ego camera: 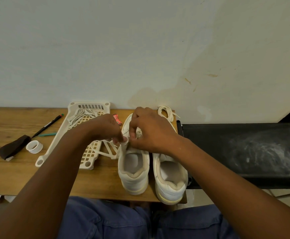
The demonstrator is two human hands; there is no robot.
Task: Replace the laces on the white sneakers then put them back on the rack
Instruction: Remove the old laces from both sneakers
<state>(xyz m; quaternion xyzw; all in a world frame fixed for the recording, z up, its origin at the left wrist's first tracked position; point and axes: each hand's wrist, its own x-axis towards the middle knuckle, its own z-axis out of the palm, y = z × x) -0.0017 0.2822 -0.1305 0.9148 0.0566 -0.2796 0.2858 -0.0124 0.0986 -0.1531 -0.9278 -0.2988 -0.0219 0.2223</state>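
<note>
Two white sneakers stand side by side on the wooden table, heels toward me: the left sneaker [133, 171] and the right sneaker [171, 180]. Both hands meet over the left sneaker's tongue. My left hand [106, 126] pinches a white lace [109, 152] that trails off to the left across the table. My right hand [151, 130] grips the same lace at the eyelets. A loose coil of white lace [166, 112] lies behind the right sneaker. More laces [82, 116] lie in a cream plastic tray.
The cream lattice tray [54, 145] sits left of the sneakers. Further left are a pen [47, 125], a white ring [34, 147] and a dark brown piece [13, 149]. A small red packet [117, 119] lies behind my left hand. A black rack shelf [244, 149] adjoins the table's right side.
</note>
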